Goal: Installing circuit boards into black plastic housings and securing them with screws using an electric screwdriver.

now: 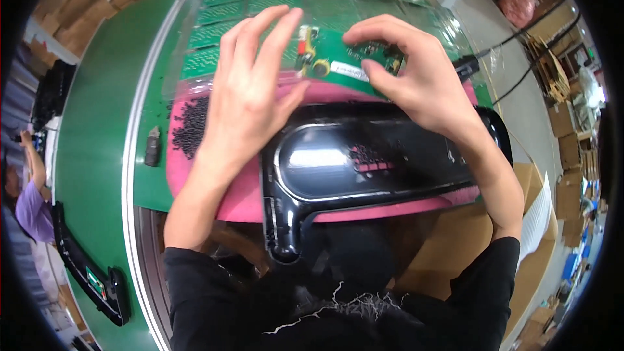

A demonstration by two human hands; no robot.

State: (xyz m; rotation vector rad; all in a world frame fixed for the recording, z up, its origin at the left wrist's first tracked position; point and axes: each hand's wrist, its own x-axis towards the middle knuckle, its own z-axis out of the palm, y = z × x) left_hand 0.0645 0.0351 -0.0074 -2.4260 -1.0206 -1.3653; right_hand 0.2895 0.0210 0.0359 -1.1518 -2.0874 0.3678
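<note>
A green circuit board (335,58) with a white label and small components is held up above the far edge of the work area, tilted and slightly blurred. My right hand (422,71) grips its right end between thumb and fingers. Beside its left end is my left hand (247,91), fingers stretched and apart; whether a fingertip touches the board I cannot tell. Below both hands a glossy black plastic housing (325,201) lies on a pink mat (237,205). It has a patch of small openings through which pink shows.
Clear trays of green boards (227,0) cover the back. Small black screws (190,127) lie in a pile at left, near a dark cylindrical piece (153,147). A cabled black tool (467,66) is at right, above a cardboard box (455,247). Another housing (81,266) and a purple-sleeved person (36,211) are far left.
</note>
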